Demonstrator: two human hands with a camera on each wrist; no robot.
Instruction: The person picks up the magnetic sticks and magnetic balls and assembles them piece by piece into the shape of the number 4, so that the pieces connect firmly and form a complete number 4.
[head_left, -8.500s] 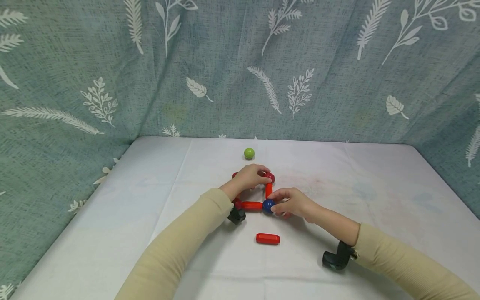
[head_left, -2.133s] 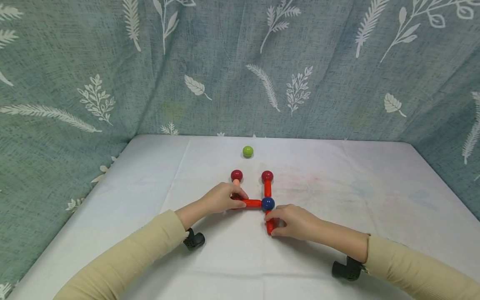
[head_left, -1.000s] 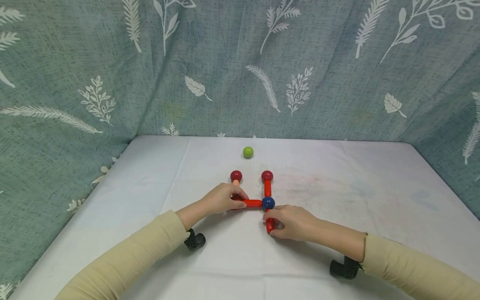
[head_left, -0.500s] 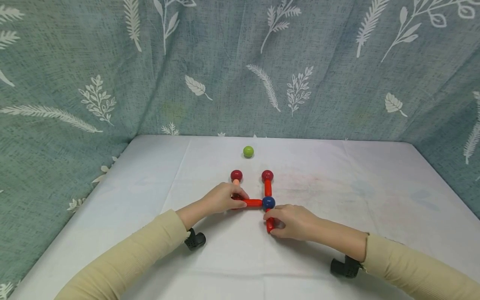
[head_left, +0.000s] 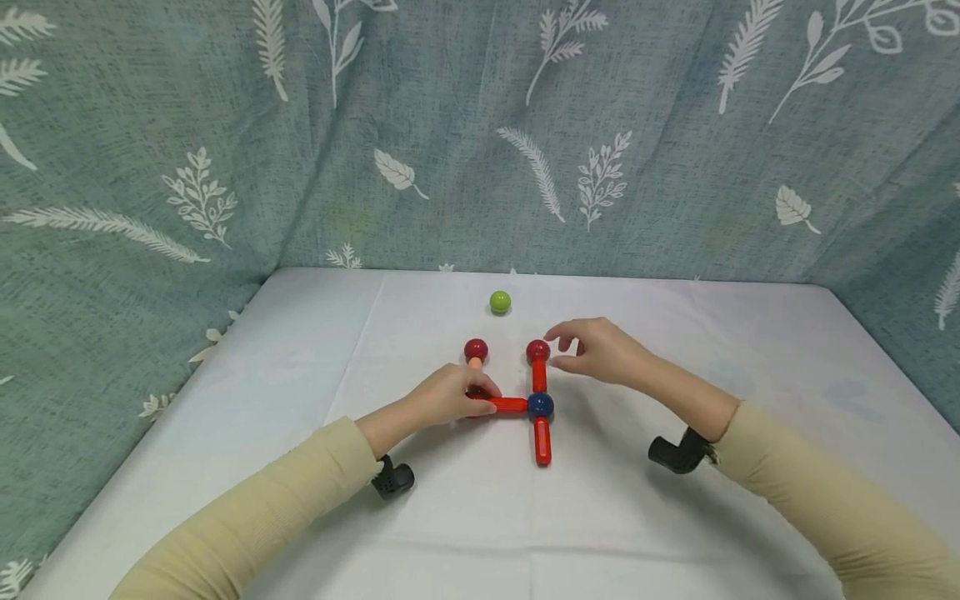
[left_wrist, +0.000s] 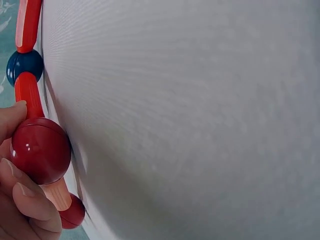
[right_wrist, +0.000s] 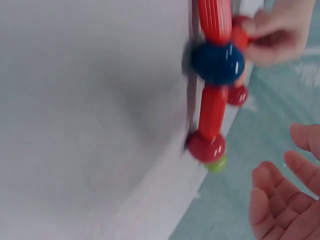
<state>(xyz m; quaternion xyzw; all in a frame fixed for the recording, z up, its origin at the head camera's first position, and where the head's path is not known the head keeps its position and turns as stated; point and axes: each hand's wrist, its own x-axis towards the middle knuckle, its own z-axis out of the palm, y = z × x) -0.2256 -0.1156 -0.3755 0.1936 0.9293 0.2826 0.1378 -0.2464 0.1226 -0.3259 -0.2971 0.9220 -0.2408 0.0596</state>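
A structure of ball and rod pieces, apparently a magnetic building set, lies on the white cloth. Its blue ball [head_left: 540,405] joins a red rod [head_left: 542,442] toward me, another leading to the far right red ball [head_left: 537,351] and a third running left. My left hand [head_left: 450,397] grips the corner red ball [left_wrist: 41,151], its thumb against the left-running rod [left_wrist: 29,95]. From that corner a peach rod [left_wrist: 57,194] reaches the far left red ball [head_left: 476,350]. My right hand [head_left: 603,352], fingers parted and holding nothing, is just right of the far right ball.
A loose green ball [head_left: 500,302] sits farther back on the cloth-covered table [head_left: 420,533]. Behind the table hangs a leaf-patterned green-blue curtain [head_left: 465,208]. A black wrist camera [head_left: 678,452] hangs below the right wrist.
The near red rod, lying loose at first, is now attached to the blue ball. My right hand has let go of it and moved away to the far right ball. My left hand stays put lately.
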